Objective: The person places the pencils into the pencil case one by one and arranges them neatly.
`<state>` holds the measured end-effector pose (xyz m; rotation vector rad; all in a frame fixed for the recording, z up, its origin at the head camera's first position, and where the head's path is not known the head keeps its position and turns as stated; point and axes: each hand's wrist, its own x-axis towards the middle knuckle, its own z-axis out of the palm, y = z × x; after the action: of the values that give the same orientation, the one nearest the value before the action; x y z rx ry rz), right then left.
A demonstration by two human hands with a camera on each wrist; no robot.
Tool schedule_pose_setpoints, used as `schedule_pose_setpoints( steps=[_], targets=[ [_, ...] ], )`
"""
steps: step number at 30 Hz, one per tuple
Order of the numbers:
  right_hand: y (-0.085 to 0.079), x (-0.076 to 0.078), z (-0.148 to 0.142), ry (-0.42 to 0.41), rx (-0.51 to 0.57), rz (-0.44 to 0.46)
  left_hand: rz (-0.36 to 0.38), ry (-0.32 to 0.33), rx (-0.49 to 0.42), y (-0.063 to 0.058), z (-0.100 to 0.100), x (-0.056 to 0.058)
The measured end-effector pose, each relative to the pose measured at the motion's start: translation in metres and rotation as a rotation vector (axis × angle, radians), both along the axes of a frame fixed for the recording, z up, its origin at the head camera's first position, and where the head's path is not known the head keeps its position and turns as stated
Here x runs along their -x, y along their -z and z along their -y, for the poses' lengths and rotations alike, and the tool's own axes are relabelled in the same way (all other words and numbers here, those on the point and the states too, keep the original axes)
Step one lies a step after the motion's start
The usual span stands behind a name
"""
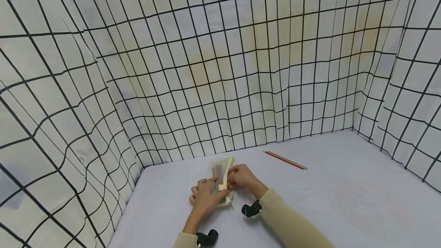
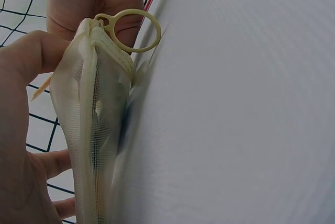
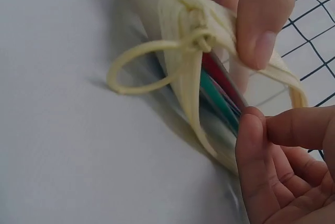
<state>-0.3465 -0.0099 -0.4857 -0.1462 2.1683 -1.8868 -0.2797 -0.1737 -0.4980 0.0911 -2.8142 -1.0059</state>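
A pale yellow mesh zip pouch (image 1: 213, 164) lies on the white table, with several coloured pencils (image 1: 217, 170) visible through it. My left hand (image 1: 206, 198) grips its near end, thumb on the zipped edge and fingers along the other side. At the pouch's open mouth is my right hand (image 1: 244, 179). In the right wrist view its thumb and forefinger pinch the end of a dark red, grey-edged pencil (image 3: 225, 77) inside the opening. A teal pencil (image 3: 217, 98) sits beside that one. A cream ring pull (image 2: 158, 31) hangs from the pouch's corner.
Two pencils, one yellow (image 1: 289, 160) and one dark red (image 1: 284, 159), lie side by side on the table behind and right of the pouch. White cloth walls with a black grid (image 1: 220, 87) stand around the table's back and sides.
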Motion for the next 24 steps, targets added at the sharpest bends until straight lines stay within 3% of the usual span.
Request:
schedule_pose_setpoints(
  steps=[12,24],
  targets=[
    [0.006,0.007,-0.020,-0.020,-0.006,-0.041,-0.005,0.000,-0.012,-0.001,-0.001,-0.001],
    [-0.014,0.016,-0.070,0.032,-0.202,-0.139,0.002,-0.002,-0.028,-0.002,-0.002,-0.001]
  ],
)
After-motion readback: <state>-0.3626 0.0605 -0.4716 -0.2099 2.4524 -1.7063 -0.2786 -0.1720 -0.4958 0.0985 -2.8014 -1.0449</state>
